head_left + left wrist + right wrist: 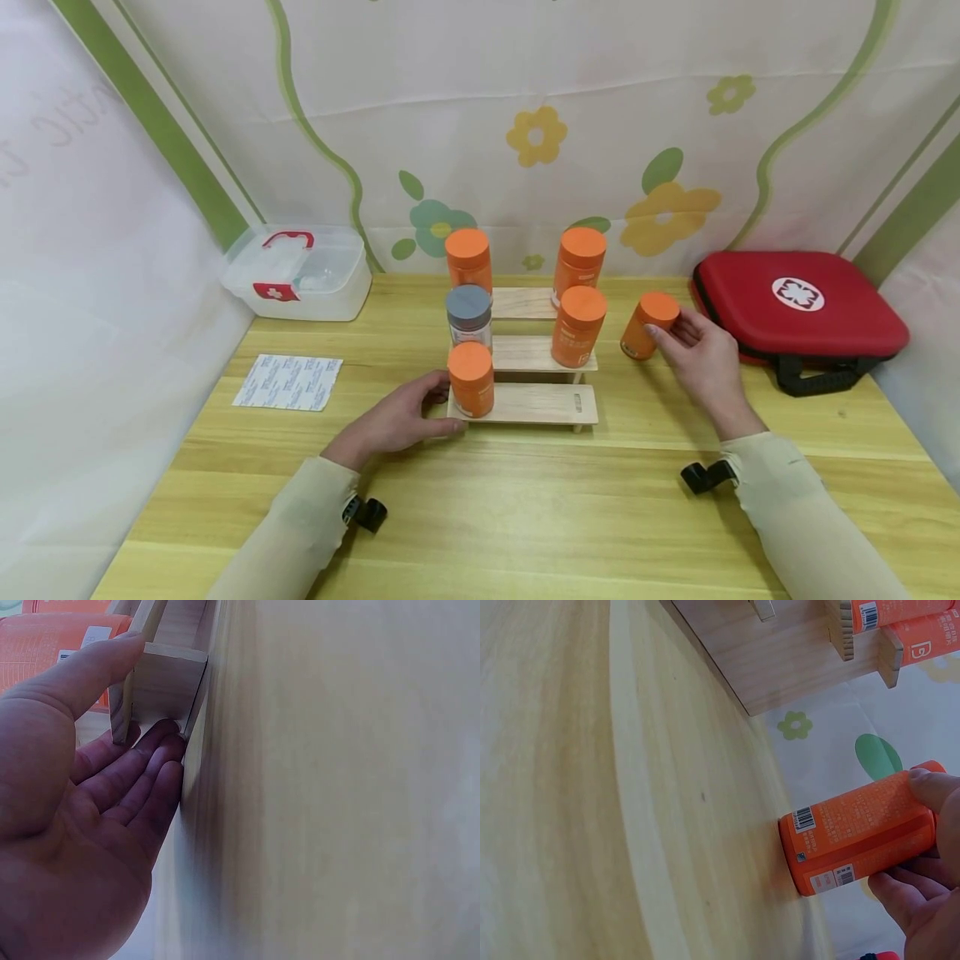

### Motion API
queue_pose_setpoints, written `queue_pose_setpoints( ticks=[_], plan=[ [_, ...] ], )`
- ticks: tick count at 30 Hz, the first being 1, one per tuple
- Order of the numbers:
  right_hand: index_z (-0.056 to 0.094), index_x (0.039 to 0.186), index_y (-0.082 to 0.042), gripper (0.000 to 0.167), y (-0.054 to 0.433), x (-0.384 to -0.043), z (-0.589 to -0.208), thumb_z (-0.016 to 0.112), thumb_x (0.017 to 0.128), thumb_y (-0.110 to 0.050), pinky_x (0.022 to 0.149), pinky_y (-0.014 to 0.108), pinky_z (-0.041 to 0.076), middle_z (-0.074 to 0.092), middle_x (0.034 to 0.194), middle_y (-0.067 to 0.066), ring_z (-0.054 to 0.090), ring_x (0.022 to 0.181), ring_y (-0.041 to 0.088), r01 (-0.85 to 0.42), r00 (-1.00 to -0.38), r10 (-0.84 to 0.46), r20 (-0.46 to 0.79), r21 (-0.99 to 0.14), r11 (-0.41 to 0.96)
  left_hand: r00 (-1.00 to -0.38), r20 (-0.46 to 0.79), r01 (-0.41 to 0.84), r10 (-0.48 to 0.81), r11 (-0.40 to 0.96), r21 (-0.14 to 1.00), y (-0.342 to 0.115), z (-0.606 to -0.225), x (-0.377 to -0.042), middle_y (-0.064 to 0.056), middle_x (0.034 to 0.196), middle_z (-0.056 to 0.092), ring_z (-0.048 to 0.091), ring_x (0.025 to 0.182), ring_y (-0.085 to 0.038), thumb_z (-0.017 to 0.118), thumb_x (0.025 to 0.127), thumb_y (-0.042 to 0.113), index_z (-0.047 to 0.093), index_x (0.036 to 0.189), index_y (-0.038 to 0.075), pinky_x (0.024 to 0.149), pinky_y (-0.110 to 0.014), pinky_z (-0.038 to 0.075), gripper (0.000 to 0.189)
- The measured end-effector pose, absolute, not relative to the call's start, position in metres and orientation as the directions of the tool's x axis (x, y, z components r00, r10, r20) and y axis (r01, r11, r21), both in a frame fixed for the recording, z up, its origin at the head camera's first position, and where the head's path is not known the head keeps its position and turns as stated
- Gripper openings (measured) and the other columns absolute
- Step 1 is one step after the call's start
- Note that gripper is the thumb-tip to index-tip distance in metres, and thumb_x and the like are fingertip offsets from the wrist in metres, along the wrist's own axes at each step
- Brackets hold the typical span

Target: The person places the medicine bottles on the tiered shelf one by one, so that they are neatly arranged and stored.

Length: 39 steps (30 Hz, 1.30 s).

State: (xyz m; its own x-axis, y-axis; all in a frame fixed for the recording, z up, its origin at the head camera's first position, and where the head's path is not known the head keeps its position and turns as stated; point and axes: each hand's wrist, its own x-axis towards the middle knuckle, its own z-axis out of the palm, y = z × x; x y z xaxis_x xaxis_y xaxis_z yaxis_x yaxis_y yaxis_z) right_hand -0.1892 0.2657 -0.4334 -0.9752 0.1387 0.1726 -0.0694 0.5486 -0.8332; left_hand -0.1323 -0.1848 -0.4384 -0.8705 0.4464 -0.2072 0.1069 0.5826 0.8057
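Note:
My right hand (703, 358) grips an orange pill bottle (643, 327) near its lid, thumb on one side and fingers on the other. The bottle leans slightly, its base close over the table in the right wrist view. Left of it stands a three-tier wooden rack (536, 403). Around the left end of the rack's lowest board, my left hand (393, 414) has its thumb at the front and fingers behind. Beside that hand, an orange bottle (472, 385) stands on the lowest tier. A grey-lidded bottle (468, 312) and an orange bottle (577, 329) share the middle tier.
Two more orange bottles, left (468, 258) and right (579, 262), stand on the top tier. A clear first-aid box (330, 283) sits back left, with a white blister sheet (288, 382) before it. A red first-aid case (802, 308) lies right of my right hand.

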Motion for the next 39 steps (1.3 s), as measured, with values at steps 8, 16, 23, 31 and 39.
queue_pose_setpoints(
  ticks=[8, 16, 23, 31, 39],
  plan=[
    [0.058, 0.152, 0.002, 0.065, 0.264, -0.186, -0.431, 0.078, 0.101, -0.033, 0.085, -0.002, 0.047, 0.065, 0.146, 0.028, 0.065, 0.134, 0.046, -0.068, -0.973, 0.148, 0.177, -0.833, 0.55, -0.872, -0.218, 0.097, 0.439, 0.589, 0.802, -0.185, -0.438, -0.132, -0.001, 0.148, 0.064, 0.06, 0.137, -0.024, 0.083, 0.096, 0.044, 0.053, 0.156, 0.017, 0.123, -0.052, 0.046, 0.072],
    [0.06, 0.151, 0.0, 0.066, 0.264, -0.183, -0.428, 0.079, 0.1, -0.037, 0.086, -0.002, 0.048, 0.067, 0.144, 0.027, 0.066, 0.131, 0.044, -0.068, -0.969, 0.159, 0.192, -0.818, 0.571, -0.873, -0.221, 0.09, 0.434, 0.59, 0.802, -0.184, -0.437, -0.132, 0.0, 0.149, 0.063, 0.06, 0.137, -0.024, 0.084, 0.095, 0.045, 0.053, 0.156, 0.018, 0.123, -0.052, 0.046, 0.073],
    [0.061, 0.15, 0.001, 0.066, 0.264, -0.176, -0.422, 0.081, 0.099, -0.036, 0.086, -0.001, 0.049, 0.067, 0.143, 0.028, 0.073, 0.121, 0.019, -0.089, -0.966, 0.149, 0.21, -0.815, 0.572, -0.874, -0.219, 0.092, 0.434, 0.59, 0.802, -0.184, -0.437, -0.131, 0.0, 0.15, 0.063, 0.06, 0.138, -0.024, 0.083, 0.095, 0.045, 0.052, 0.156, 0.018, 0.124, -0.052, 0.045, 0.073],
    [0.063, 0.146, 0.003, 0.062, 0.261, -0.165, -0.413, 0.083, 0.097, -0.029, 0.085, -0.001, 0.05, 0.068, 0.139, 0.031, 0.055, 0.1, -0.024, -0.145, -0.957, 0.133, 0.256, -0.824, 0.547, -0.874, -0.21, 0.1, 0.439, 0.584, 0.806, -0.183, -0.435, -0.131, -0.001, 0.151, 0.063, 0.06, 0.139, -0.026, 0.084, 0.096, 0.042, 0.052, 0.157, 0.017, 0.124, -0.053, 0.045, 0.073],
    [0.063, 0.148, -0.001, 0.06, 0.26, -0.154, -0.406, 0.084, 0.097, -0.024, 0.086, 0.001, 0.051, 0.068, 0.141, 0.029, 0.057, 0.102, -0.023, -0.15, -0.957, 0.132, 0.258, -0.832, 0.534, -0.873, -0.209, 0.1, 0.44, 0.582, 0.807, -0.183, -0.435, -0.13, -0.001, 0.151, 0.063, 0.06, 0.139, -0.025, 0.084, 0.096, 0.041, 0.052, 0.157, 0.016, 0.124, -0.052, 0.045, 0.073]
  ],
)
